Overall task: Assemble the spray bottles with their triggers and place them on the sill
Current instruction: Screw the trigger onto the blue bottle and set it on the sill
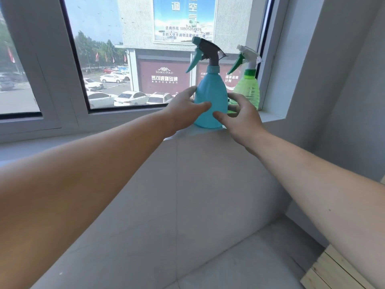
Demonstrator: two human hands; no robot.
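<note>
Blue bottle [210, 101] stands upright on the sill [268, 117], trigger on, left hand [185, 109] and right hand [241, 117] open-fingered around it, green bottle [248, 88] just behind.

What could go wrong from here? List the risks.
1. The blue bottle stands near the sill's front edge; a knock from the left hand or right hand letting go might tip it off.
2. The green bottle sits close behind on the right; shifting the blue one could bump it.
</note>
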